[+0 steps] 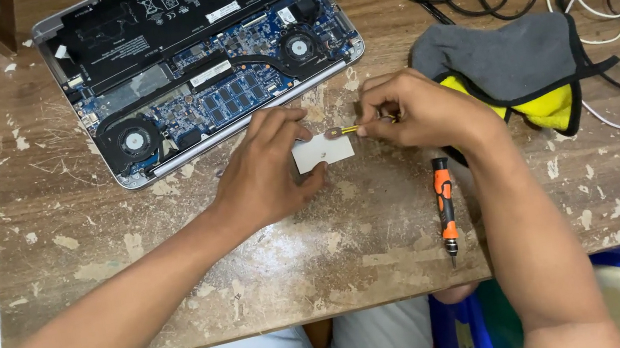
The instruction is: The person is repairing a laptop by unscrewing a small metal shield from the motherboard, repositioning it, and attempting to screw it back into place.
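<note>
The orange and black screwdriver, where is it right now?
In the head view the orange and black screwdriver lies untouched on the wooden table, just below the right hand, tip toward the near edge.
</note>
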